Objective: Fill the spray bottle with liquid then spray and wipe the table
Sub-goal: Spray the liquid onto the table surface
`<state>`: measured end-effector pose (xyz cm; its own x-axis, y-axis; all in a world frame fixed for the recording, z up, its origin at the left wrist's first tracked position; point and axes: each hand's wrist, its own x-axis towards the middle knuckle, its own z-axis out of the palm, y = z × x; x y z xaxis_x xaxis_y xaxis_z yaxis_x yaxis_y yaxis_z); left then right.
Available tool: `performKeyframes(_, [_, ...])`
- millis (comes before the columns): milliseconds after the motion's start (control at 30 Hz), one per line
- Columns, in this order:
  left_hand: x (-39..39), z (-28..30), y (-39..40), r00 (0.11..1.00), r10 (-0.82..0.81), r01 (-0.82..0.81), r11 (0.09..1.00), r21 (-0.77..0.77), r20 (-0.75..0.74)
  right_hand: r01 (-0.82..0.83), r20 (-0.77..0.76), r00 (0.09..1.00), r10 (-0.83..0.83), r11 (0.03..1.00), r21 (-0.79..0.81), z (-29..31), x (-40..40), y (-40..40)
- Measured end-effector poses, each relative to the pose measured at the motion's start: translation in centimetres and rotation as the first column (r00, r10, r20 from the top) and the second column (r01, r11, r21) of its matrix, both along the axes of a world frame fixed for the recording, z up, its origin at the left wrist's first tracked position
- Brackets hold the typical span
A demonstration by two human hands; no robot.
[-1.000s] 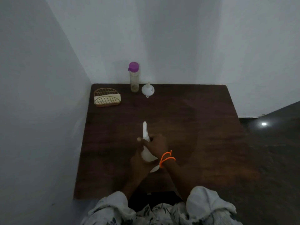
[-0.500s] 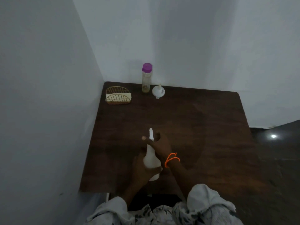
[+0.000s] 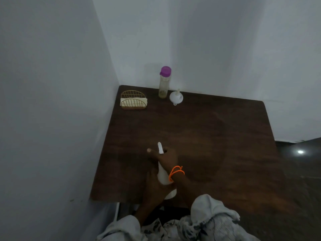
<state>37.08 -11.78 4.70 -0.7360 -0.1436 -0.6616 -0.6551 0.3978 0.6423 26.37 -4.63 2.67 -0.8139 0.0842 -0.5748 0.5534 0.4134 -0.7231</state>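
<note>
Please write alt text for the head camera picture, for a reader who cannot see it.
A person holds a white spray bottle with both hands over the near edge of a dark wooden table: left hand around the body, right hand at the spray head. Against the far wall stand a purple-capped bottle, a white funnel and a wire napkin holder.

No text, label or number can be read on anything here.
</note>
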Motion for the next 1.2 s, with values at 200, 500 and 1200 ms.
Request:
performKeyframes(200, [0.0,-0.3,-0.1,1.0,-0.012,0.011,1.0,-0.007,-0.011,-0.002,0.032,0.999,0.004,0.999,-0.046,-0.3,0.4,0.3])
performKeyframes(500, [0.1,-0.7,0.1,0.999,-0.04,0.039,0.999,-0.023,-0.017,-0.002,0.008,1.0,0.003,1.0,-0.028,-0.1,0.3,0.8])
performKeyframes(1200, [-2.2,-2.5,2.1,0.948,-0.317,0.312,0.944,-0.108,-0.033,0.324,0.037,0.946,-0.322,0.941,-0.1,0.5,0.9,5.3])
